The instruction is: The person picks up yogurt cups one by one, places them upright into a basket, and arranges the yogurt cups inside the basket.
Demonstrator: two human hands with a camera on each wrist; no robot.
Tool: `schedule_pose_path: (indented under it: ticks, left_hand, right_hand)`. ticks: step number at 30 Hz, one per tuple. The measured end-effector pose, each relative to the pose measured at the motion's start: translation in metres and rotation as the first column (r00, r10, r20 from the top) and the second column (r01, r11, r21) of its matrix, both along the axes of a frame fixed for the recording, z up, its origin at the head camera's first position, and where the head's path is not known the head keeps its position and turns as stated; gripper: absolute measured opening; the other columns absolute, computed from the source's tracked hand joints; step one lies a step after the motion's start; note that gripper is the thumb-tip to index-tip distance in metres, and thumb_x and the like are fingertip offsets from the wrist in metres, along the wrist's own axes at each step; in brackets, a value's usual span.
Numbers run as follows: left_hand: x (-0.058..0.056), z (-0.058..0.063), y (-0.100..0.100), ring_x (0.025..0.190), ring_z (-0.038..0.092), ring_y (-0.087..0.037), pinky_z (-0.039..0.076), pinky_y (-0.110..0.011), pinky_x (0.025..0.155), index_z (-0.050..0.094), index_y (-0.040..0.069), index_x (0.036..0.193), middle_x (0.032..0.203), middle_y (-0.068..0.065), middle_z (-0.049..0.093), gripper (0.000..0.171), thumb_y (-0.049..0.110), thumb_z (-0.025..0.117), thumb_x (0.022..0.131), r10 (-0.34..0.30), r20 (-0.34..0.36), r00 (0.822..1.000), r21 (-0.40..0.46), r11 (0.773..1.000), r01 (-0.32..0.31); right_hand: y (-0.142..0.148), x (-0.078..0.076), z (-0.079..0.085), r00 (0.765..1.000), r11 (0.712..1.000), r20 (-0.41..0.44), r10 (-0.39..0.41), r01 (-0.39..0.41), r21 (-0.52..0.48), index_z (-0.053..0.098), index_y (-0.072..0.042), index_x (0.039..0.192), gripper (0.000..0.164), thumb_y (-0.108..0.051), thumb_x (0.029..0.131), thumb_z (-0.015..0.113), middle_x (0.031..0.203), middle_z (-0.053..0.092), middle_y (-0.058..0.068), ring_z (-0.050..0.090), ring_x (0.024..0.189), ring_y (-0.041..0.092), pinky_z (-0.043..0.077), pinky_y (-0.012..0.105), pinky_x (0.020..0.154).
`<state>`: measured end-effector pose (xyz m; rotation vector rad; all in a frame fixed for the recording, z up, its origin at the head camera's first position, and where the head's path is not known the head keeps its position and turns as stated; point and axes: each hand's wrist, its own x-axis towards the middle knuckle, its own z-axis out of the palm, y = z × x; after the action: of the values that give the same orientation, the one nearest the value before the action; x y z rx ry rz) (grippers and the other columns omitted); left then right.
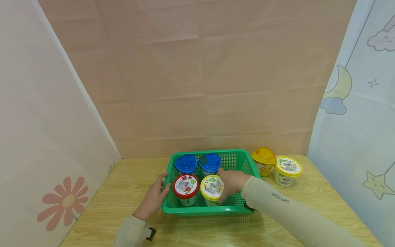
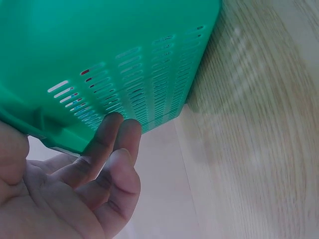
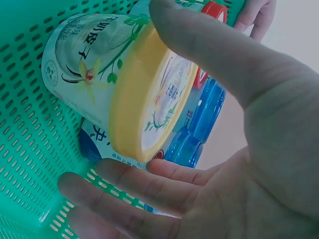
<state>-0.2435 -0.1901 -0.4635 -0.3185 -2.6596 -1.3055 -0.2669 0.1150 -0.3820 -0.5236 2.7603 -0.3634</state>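
A green plastic basket [image 1: 207,210] stands on the table, holding several lidded yogurt cups. My left hand [image 1: 153,197] grips its left rim, thumb over the edge and fingers against the slotted outer wall [image 2: 134,64]. Inside, at the front, a yellow-lidded cup [image 1: 211,187] stands upright beside a red-lidded cup [image 1: 186,188]. Around the yellow-lidded cup [image 3: 94,64] my right hand [image 1: 232,183] is spread, thumb on one side and nearly straight fingers on the other. Behind them are two blue-lidded cups, the left one [image 1: 186,164] and the right one [image 1: 210,162].
On the table right of the basket stand an orange-lidded cup [image 1: 264,160] and another yellow-lidded cup [image 1: 287,169], close together. A brown paper wall [image 1: 200,85] rises behind the table, with printed walls at left [image 1: 61,137] and right [image 1: 355,137].
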Motion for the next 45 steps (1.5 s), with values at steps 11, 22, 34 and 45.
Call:
schedule_pose_path:
  ticks: [11,22,34,45]
  left_hand:
    - [0.001,0.001,-0.001,0.077,0.057,-0.014,0.050,-0.027,0.067,0.040,0.003,0.146,0.096,-0.007,0.062,0.047,0.016,0.055,0.104,0.000,0.014,1.000,0.018,1.000,0.000]
    - [-0.003,-0.001,-0.001,0.081,0.059,-0.015,0.051,-0.029,0.069,0.040,0.005,0.147,0.100,-0.009,0.064,0.046,0.018,0.054,0.104,-0.011,0.025,1.000,0.044,0.999,0.010]
    - [-0.002,-0.002,-0.001,0.080,0.058,-0.015,0.051,-0.029,0.069,0.040,0.005,0.147,0.098,-0.008,0.063,0.047,0.018,0.055,0.104,-0.010,0.032,0.999,0.043,0.999,0.009]
    - [0.001,0.000,-0.001,0.082,0.060,-0.015,0.052,-0.029,0.071,0.040,0.007,0.146,0.101,-0.010,0.064,0.046,0.019,0.055,0.104,-0.005,0.047,0.999,0.054,0.999,0.002]
  right_hand:
    - [0.033,-0.003,0.011,0.997,0.993,-0.076,-0.028,0.019,-0.115,0.053,-0.009,0.132,0.073,-0.035,0.074,0.089,0.118,0.065,0.010,0.063,0.101,0.028,0.054,0.047,0.079]
    - [0.096,-0.010,0.019,0.960,0.974,-0.247,-0.133,0.082,-0.210,0.060,-0.004,0.124,0.052,-0.032,0.085,0.078,0.112,0.066,0.017,0.065,0.092,0.028,0.055,0.045,0.074]
    - [0.157,-0.018,0.004,0.873,0.941,-0.378,-0.308,0.220,-0.258,0.052,0.007,0.133,0.071,-0.039,0.084,0.076,0.125,0.059,0.033,0.059,0.108,0.049,0.051,0.059,0.080]
    - [0.198,-0.017,-0.011,0.816,0.919,-0.424,-0.393,0.327,-0.223,0.047,0.010,0.134,0.083,-0.047,0.081,0.078,0.126,0.049,0.041,0.053,0.103,0.055,0.050,0.059,0.071]
